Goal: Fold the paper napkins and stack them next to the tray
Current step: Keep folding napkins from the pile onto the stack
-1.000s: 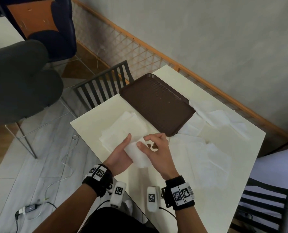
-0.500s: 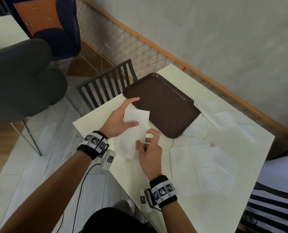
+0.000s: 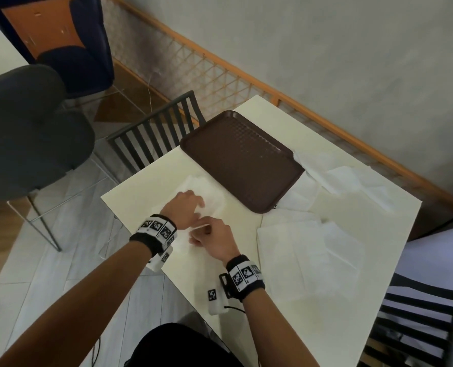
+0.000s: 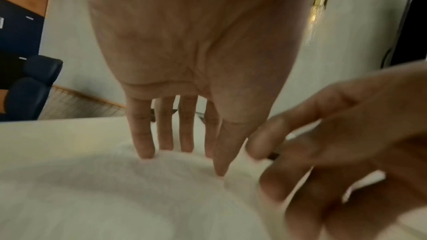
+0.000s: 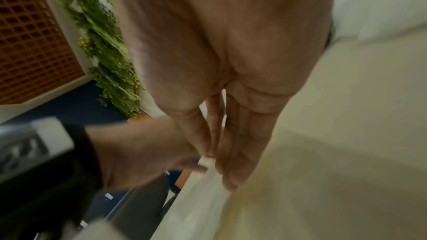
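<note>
A brown tray lies at the table's far side. Left of it, folded white napkins lie in a low stack. Just nearer, my left hand has straight fingers whose tips press a white napkin lying on the table. My right hand is close beside it and pinches that napkin's raised edge between thumb and fingers. Much of this napkin is hidden under both hands.
Several unfolded napkins are spread on the table to my right, and more lie beyond the tray's right end. Dark slatted chairs stand at the far-left and near-right sides. The table's left edge is close to my left wrist.
My left hand has come back from the stack by the tray, where it left a folded napkin, to the napkin near me. My right hand now pinches that napkin's edge.
</note>
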